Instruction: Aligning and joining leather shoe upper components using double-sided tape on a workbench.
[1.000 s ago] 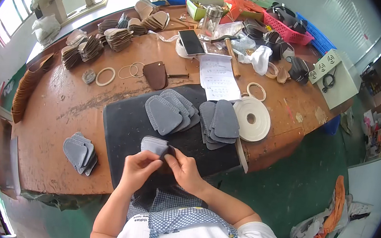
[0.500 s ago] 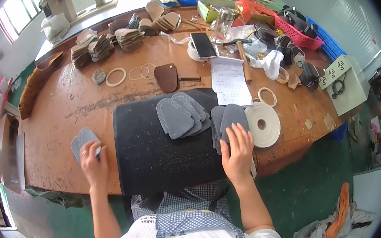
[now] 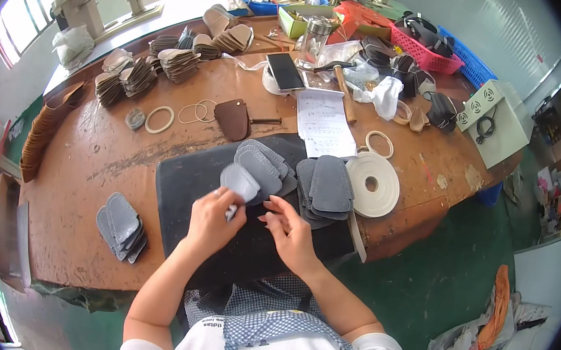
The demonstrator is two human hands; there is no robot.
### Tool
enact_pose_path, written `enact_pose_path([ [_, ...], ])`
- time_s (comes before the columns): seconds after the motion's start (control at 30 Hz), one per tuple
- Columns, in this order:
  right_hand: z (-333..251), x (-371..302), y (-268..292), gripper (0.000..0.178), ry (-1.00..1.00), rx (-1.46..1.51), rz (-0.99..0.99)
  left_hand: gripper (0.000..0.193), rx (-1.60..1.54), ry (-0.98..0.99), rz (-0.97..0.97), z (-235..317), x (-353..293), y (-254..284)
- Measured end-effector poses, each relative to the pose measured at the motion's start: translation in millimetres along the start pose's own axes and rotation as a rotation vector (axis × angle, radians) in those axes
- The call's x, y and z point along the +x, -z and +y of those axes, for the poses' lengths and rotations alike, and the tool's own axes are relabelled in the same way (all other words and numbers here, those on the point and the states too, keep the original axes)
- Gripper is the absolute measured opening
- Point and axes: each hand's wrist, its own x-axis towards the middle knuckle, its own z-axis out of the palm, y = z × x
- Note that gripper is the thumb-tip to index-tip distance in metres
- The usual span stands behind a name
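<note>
Toward the front edge of the worktop (image 3: 64,220), left of the black mat (image 3: 180,185), one pile of grey pieces (image 3: 122,223) is lying fanned, too overlapped for an exact count. Over the mat, the left hand (image 3: 213,221) is closing its fingers on one light-grey piece (image 3: 239,182), flat and round-ended; a small pale thing (image 3: 230,213) is showing by its fingers. That piece is overlapping a second pile (image 3: 261,163), at least three pieces, with dotted marks running along their rims. Beside it, the right hand (image 3: 291,238) is half opening, fingers curving; whether it is gripping anything, I cannot tell. By the mat's right edge, a third pile (image 3: 331,184) is sitting beside one white roll (image 3: 386,186).
</note>
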Motion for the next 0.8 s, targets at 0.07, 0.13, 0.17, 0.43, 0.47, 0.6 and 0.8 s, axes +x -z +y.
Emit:
enact_pose_path([
  [0.07, -12.5, -10.9, -7.7, 0.055, 0.005, 0.057, -0.103, 0.011, -0.223, 0.071, -0.086, 18.0, -22.2, 16.0],
  [0.13, -17.7, -20.6, -19.6, 0.060, 0.032, -0.033, -0.171, 0.012, -0.438, 0.159, -0.144, 26.4, -41.9, 25.0],
  [0.17, -31.0, -19.8, -19.2, 0.056, -0.012, -0.179, -0.242, 0.012, -0.434, 0.160, -0.145, 23.1, -52.0, 25.9],
  [0.43, -52.3, 7.6, 27.7, 0.029, 0.507, -0.427, 0.181, 0.013, 0.035, 0.318, 0.786, -31.4, -97.5, 95.9],
  [0.47, -57.2, 11.5, 44.5, 0.033, 0.607, -0.590, 0.286, 0.012, 0.070, 0.408, 0.870, -44.0, -110.2, 116.6],
  [0.6, -27.8, 15.7, 91.7, 0.040, 0.647, -0.965, 0.302, 0.009, 0.660, 0.366, 0.528, -75.5, -116.1, 140.5],
  [0.8, -15.8, 2.6, 73.2, 0.035, 0.476, -1.143, 0.222, 0.018, 0.514, 0.327, 0.294, -45.7, -72.0, 88.5],
])
